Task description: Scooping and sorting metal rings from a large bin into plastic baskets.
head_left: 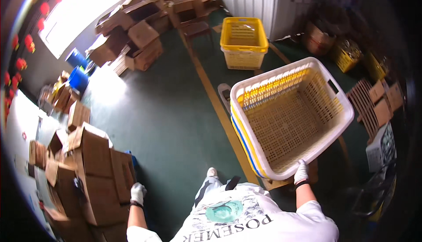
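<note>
My right hand (302, 172), in a white knit glove, grips the near rim of a white perforated plastic basket (338, 130). This basket tops a nested stack whose lower rims show yellow and blue along the left side. Its inside, a lattice of holes, holds nothing that I can see. My left hand (138, 193), gloved too, hangs low at my left with its fingers loosely apart and nothing visible in them. Close beside it stands a tall brown carton (99, 176); whether they touch I cannot tell.
Farther off, a yellow basket stack (244, 55) stands on the green floor. Open cartons (143, 44) are heaped at the far left, near blue drums (79, 79). Slatted wood (365, 106) and a white box (381, 149) are on the right. A yellow line (211, 90) crosses the floor.
</note>
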Action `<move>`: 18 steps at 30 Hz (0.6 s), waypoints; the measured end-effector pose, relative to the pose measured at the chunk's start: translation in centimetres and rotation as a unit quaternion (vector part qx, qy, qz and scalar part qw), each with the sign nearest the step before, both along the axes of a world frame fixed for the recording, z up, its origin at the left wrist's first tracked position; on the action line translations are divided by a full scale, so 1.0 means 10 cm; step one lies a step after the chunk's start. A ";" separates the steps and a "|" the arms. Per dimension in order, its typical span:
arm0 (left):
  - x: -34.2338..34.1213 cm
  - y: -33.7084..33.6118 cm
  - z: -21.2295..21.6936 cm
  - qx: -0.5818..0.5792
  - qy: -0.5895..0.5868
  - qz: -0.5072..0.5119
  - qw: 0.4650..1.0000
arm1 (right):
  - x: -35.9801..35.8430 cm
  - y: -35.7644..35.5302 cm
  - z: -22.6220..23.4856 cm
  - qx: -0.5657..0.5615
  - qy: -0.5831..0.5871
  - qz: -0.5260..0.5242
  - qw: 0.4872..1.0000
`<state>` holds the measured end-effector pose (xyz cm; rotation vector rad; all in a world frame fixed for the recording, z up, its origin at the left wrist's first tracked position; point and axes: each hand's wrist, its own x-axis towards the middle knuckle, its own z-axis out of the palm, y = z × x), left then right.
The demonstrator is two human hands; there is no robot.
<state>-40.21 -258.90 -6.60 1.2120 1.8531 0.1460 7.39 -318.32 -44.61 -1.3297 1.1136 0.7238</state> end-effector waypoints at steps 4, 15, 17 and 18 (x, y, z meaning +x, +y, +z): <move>1.72 1.77 -0.64 0.043 -0.010 -0.093 0.995 | -0.22 0.14 0.18 -0.031 -0.005 -0.124 0.992; 5.81 0.55 -4.08 -0.212 -0.148 -0.391 0.883 | -0.55 0.55 0.51 -0.246 0.011 -0.023 0.969; 5.94 0.31 -4.55 -0.208 -0.090 -0.534 0.814 | -0.63 0.57 0.54 -0.285 0.033 -0.019 0.958; 5.96 0.22 -4.71 -0.179 -0.049 -0.611 0.770 | -0.69 0.58 0.59 -0.300 0.036 -0.038 0.953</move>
